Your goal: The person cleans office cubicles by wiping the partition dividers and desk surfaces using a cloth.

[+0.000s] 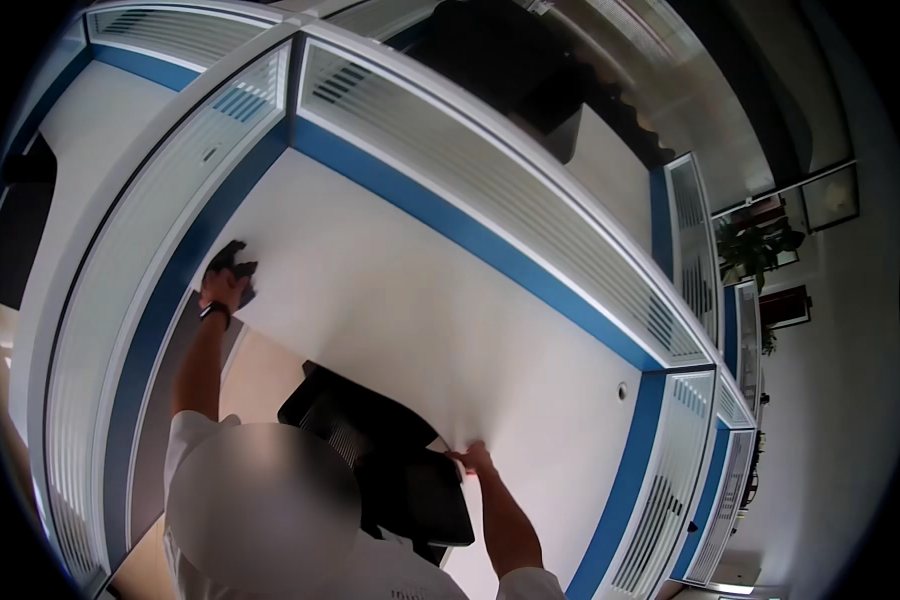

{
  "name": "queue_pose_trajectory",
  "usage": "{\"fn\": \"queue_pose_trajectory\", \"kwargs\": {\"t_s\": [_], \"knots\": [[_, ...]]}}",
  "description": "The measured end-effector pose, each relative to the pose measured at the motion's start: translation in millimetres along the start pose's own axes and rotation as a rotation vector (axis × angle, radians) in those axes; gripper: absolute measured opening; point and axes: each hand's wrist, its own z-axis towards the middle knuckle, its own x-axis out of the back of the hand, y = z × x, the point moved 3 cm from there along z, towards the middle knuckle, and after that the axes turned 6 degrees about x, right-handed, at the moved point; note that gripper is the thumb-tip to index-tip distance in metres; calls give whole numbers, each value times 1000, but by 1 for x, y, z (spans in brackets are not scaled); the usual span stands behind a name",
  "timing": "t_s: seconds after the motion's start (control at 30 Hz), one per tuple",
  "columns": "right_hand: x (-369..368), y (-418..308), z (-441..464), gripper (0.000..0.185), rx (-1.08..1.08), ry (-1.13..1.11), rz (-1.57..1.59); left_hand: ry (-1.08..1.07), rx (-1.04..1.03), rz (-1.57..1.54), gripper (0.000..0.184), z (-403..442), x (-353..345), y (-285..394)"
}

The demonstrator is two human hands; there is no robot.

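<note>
At far left, past the left partition [135, 270], a dark chair-like shape [20, 235] shows beside another pale desktop. The left arm reaches far forward, nearly straight, and the left hand [228, 288] (a dark band [214, 311] circles its wrist) lies over a dark cloth [236, 262] at the desk's left end, close beside the partition's blue base strip. Its fingers spread across the cloth; whether they pinch it, I cannot tell. A black chair [415, 490] stands between the two arms, against the near edge of the white desk [400, 260], blocking part of that edge from sight. To the chair's right, the right arm extends forward, and the right hand [476, 459] is at the desk edge, just beside the chair; how tightly its fingers close is too small to tell. A striped glass partition [490, 215] rises behind the desk. Farther right are a round desk hole [622, 391] and a leafy plant [755, 248] beyond the partitions.
</note>
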Motion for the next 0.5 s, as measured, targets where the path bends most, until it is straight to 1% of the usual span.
{"fn": "queue_pose_trajectory", "kwargs": {"t_s": [0.03,0.1,0.17,0.2,0.3,0.37,0.4,0.43,0.5], "knots": [[1,-2,-3,98,-45,-26,36,18,-3,26,35,3,4,0],[-3,3,0,95,-41,15,44,-37,34,-8,35,9,9,-2],[-4,4,0,93,-45,11,45,-17,69,19,35,14,15,1],[-2,1,-5,94,-80,-22,56,-13,69,10,35,19,16,1],[-3,3,-1,95,-93,-57,3,6,111,35,35,27,19,6],[0,6,0,95,-91,-43,15,40,131,26,36,14,28,13],[-2,7,0,96,-88,-36,32,42,129,32,36,22,20,5],[-4,6,1,96,-83,-31,50,41,42,-12,35,33,11,0],[-3,5,-1,97,-102,-36,69,46,-45,-45,35,45,5,-10]]}}
